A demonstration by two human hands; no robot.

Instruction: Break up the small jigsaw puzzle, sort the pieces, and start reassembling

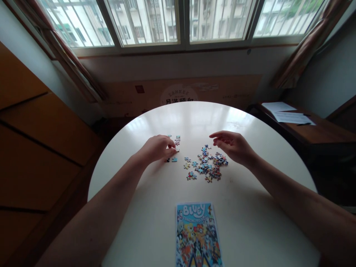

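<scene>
On the white round table [155, 215], my left hand [158, 148] is closed, its thumb and index finger pinched at a small puzzle piece [177, 150]. A few other pieces [177, 139] lie just beyond those fingers, and a light blue piece [174, 160] lies nearer to me. My right hand [229, 144] hovers with fingers apart and holds nothing that I can see. Beside it spreads a loose pile of colourful puzzle pieces [205, 167]. A picture card marked "BLUEY" [197, 233] lies flat nearest to me.
Behind the table, a printed board [122, 96] leans on the wall under barred windows [144, 22]. Papers [292, 117] and a pen rest on a brown side table [325, 131] at the right. An orange-brown cabinet [36, 159] stands at the left.
</scene>
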